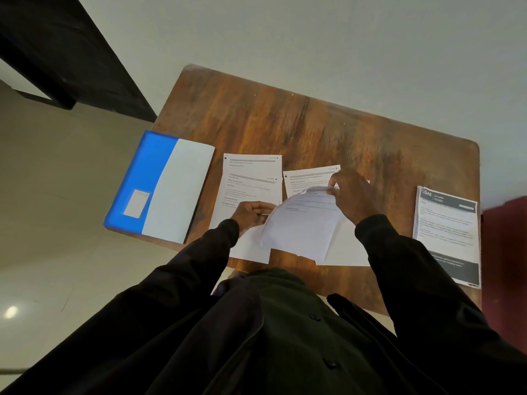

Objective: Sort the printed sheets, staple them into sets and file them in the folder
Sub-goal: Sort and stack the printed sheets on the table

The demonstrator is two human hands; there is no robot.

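Note:
A blue and white folder [159,186] lies closed at the table's left edge. Printed sheets [251,178] lie overlapped to its right, and another sheet [308,178] lies flat beside them. My right hand [350,195] pinches the top edge of a curled sheet [302,223] and lifts it off the table. My left hand [251,213] holds that sheet's left edge, fingers curled over the pile below. A separate set with a dark header and footer [446,235] lies at the right edge. No stapler is visible.
The small wooden table [313,124] stands against a pale wall. A dark red object [504,252] sits past its right edge. Dark furniture [57,52] stands at the upper left over a tiled floor. My black sleeves and jacket fill the foreground.

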